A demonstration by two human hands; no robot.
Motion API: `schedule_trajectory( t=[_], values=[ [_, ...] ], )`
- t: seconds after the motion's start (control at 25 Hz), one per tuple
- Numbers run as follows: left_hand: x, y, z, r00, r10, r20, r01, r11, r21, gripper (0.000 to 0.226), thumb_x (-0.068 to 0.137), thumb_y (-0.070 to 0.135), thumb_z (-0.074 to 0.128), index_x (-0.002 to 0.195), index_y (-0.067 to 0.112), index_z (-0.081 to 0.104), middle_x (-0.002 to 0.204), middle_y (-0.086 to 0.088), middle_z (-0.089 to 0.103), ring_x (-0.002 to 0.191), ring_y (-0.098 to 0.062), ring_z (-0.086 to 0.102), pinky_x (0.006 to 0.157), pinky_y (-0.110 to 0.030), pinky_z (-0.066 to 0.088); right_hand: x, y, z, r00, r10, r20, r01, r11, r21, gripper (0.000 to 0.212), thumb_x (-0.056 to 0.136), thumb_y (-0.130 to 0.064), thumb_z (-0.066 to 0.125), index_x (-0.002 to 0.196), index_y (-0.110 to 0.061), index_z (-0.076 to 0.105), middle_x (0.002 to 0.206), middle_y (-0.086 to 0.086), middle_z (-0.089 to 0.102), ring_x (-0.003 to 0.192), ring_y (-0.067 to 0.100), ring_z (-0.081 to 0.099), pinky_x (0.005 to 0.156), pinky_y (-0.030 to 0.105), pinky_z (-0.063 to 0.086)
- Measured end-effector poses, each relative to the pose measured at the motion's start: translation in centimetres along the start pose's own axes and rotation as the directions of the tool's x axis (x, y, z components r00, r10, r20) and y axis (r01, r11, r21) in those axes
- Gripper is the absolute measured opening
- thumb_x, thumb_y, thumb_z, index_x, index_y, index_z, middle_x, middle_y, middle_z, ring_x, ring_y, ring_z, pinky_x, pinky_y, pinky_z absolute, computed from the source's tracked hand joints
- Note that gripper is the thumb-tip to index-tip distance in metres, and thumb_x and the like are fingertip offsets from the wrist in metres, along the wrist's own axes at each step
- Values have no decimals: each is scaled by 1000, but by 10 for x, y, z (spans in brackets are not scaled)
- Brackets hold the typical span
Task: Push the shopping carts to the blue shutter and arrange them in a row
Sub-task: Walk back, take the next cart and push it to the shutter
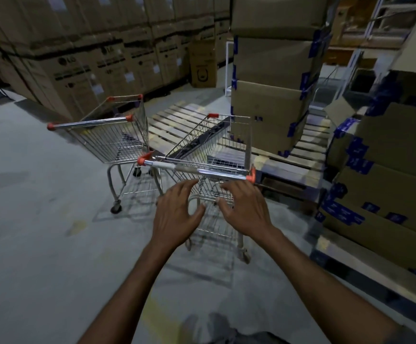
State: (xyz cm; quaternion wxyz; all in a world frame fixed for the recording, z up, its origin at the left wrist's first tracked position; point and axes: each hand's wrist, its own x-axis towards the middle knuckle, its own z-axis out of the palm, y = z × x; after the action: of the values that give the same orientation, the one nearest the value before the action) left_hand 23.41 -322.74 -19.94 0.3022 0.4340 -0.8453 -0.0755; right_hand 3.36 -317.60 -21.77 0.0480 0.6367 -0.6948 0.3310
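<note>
Two wire shopping carts with orange corner caps stand on the concrete floor. The near cart (216, 145) is right in front of me, its chrome handle bar (197, 170) running across at mid-frame. My left hand (175, 212) and my right hand (245, 207) hover just below that bar, fingers spread, holding nothing and not touching it. The second cart (117, 135) stands to the left and a little farther off, its handle pointing left. No blue shutter is in view.
A wooden pallet (184, 125) lies beyond the carts, with a tall stack of taped cardboard boxes (271, 90) on it. More taped boxes (388, 175) line the right side. A wall of large cartons (82, 60) runs along the left back. Open concrete floor (40, 219) spreads to the left.
</note>
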Motion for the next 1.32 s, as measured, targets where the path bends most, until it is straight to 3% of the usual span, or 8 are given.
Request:
schedule_trajectory(
  t=[0.2,0.36,0.44,0.56,0.72,0.96,1.2,1.32],
  values=[
    [50,-28,27,997,32,72,-30,999,-30,62,91,47,65,146,33,41,141,8,50,127,-17,49,99,-40,44,33,21,32,999,22,30,-21,1000,-22,38,89,-43,64,121,-24,63,113,-6,63,108,18,54,91,40,47],
    [91,-62,48,988,69,139,-67,998,-19,65,91,48,65,148,32,40,143,8,48,129,-18,48,99,-46,43,64,21,50,1000,24,-12,-25,990,-140,37,86,-40,70,118,-23,65,110,-5,65,106,19,58,102,36,25],
    [109,-83,59,979,94,183,-94,996,-7,66,90,49,64,149,31,40,145,7,47,131,-20,46,102,-48,40,78,19,62,998,60,-9,-60,979,-194,42,84,-40,72,121,-23,64,113,-5,65,107,19,58,102,35,24],
    [136,-118,73,944,169,285,-179,984,10,70,88,52,63,150,30,39,148,5,44,137,-21,42,107,-48,34,100,15,87,975,178,130,-154,972,-177,57,87,-44,65,139,-25,50,131,-2,58,118,21,51,103,44,41],
    [173,-158,85,866,195,461,-243,969,47,78,86,63,44,155,30,30,156,3,38,146,-27,31,115,-52,23,122,11,118,911,295,287,-211,934,-290,73,86,-47,59,152,-26,35,149,1,46,135,25,41,112,49,33],
    [199,-195,92,745,237,623,-336,941,44,81,93,62,51,160,37,13,160,4,37,148,-25,31,117,-58,20,116,-1,157,887,413,207,-292,849,-440,76,75,-44,66,145,-30,39,137,-3,50,129,22,43,116,46,24],
    [209,-213,94,705,306,640,-436,899,51,74,90,67,52,155,44,24,140,0,46,129,-28,45,109,-52,32,120,-18,168,858,485,173,-350,795,-495,72,74,-41,65,141,-29,42,129,-2,51,124,23,46,113,46,28],
    [208,-216,93,688,269,674,-392,919,34,65,89,67,54,147,47,35,134,-2,47,126,-29,45,107,-52,31,120,-29,164,838,507,199,-341,773,-535,65,75,-39,63,136,-28,48,122,1,55,116,27,49,104,46,34]
  ],
)
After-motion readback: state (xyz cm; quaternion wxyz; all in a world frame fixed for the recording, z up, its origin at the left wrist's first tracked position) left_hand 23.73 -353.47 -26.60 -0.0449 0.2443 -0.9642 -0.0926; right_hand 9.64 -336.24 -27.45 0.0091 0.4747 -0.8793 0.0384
